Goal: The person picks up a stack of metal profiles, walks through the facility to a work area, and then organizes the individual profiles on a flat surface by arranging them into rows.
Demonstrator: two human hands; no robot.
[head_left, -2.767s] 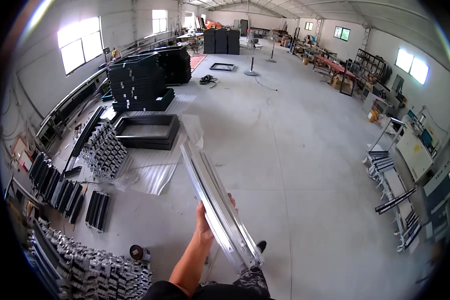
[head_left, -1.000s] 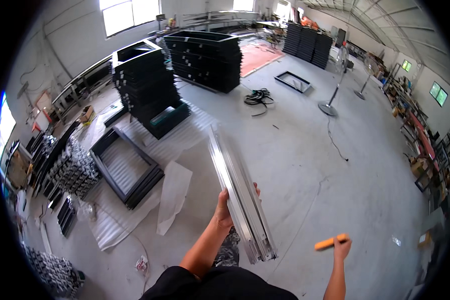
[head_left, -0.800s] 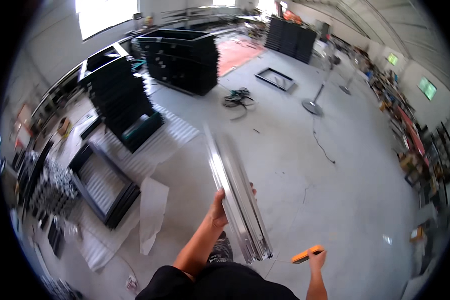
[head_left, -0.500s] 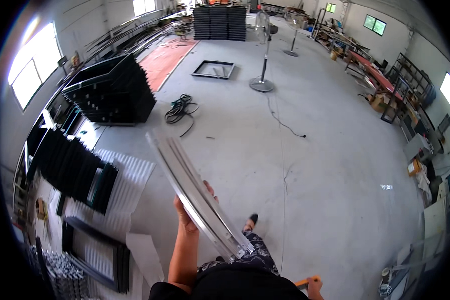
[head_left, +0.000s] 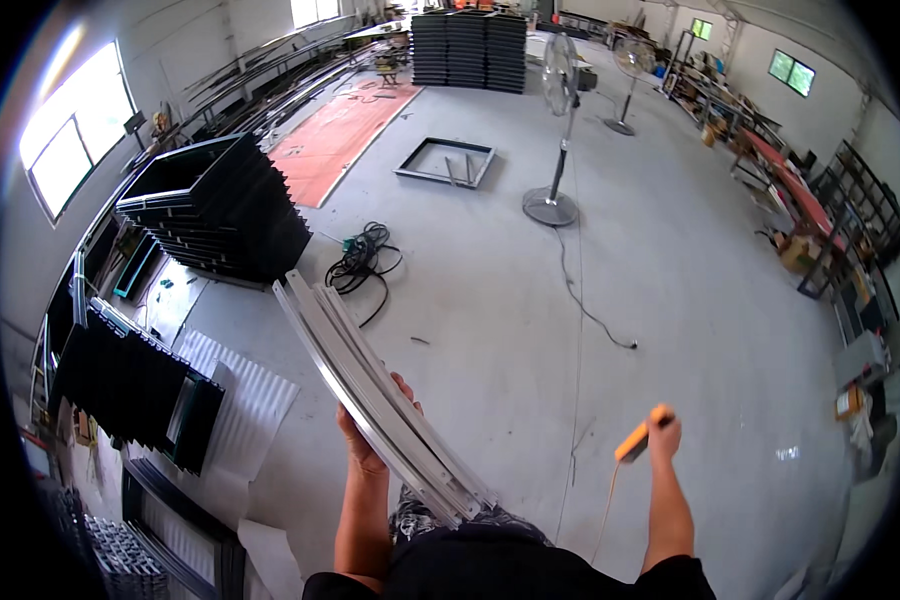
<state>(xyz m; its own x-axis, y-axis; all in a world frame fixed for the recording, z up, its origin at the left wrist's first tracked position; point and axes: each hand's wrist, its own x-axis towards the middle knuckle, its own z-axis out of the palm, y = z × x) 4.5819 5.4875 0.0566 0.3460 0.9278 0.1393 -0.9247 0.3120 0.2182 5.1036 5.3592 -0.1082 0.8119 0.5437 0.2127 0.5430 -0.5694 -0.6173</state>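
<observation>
Gripping a bundle of long silvery metal rails [head_left: 380, 395] from beneath with the left hand [head_left: 370, 440], rails slanting up and left above the concrete floor [head_left: 690, 300]. Clasping a small orange tool [head_left: 633, 441] in the right hand [head_left: 663, 430], thin cord hanging below

We see long metal profiles [head_left: 370, 395], silvery and smooth with a dull sheen, gripped in our left hand [head_left: 365, 445]. Our right hand [head_left: 662, 432] closes on an orange tool [head_left: 634, 440] that looks like matt plastic. The floor [head_left: 690, 270] is grey concrete, smooth yet scuffed and cracked. At nine o'clock black frames [head_left: 215, 205] stand stacked, dark and matt like coated metal. Pale corrugated sheets [head_left: 240, 405] beside them look like thin plastic or card; we cannot tell which. A black cable [head_left: 365, 260] looks rubbery.
</observation>
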